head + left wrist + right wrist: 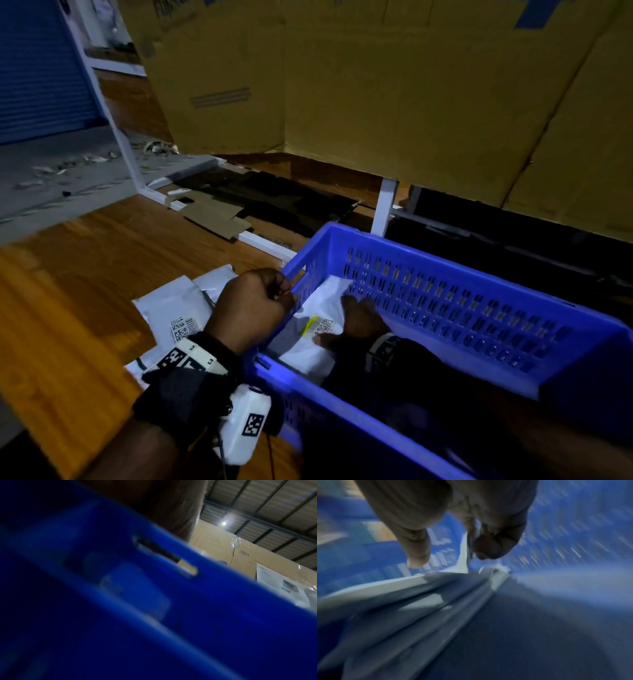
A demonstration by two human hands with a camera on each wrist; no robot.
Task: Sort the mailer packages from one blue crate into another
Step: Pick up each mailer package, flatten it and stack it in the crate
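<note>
**Left hand on crate rim, right hand on mailer inside crate**

Nearest: left forearm with a black wrist strap and a white camera module (244, 423) carrying square black-and-white markers. Left hand (251, 306) has its fingers curled over the left-end rim of the blue perforated plastic crate (445, 298), gripping the rim. Left wrist view is mostly blurred blue crate wall (154, 615) with one slot; fingers not visible there.

Right arm reaches into the crate from the near side. Right hand (361, 320) lies on top of a white plastic mailer package (317, 337) with a barcode label and a yellow strip. Mailer sits on the crate floor at the left end, directly under the palm and fingers, just beside the left hand's rim grip. Right wrist view is heavily motion-blurred: thumb and fingers (494, 545) point down with a white mailer edge (462, 555) between them, so it looks like a pinch on that edge; exact contact unclear through the blur.

Outside the crate, left of it: several more white mailer packages (171, 308) lie flat and overlapping on the orange-brown wooden surface (68, 291), partly under the left wrist. One shows a barcode label.

Further back: flattened brown cardboard scraps (215, 216), white metal frame legs (385, 205), then a wall of large brown cardboard boxes (376, 85). Blue roller shutter (37, 68) at far left.
</note>
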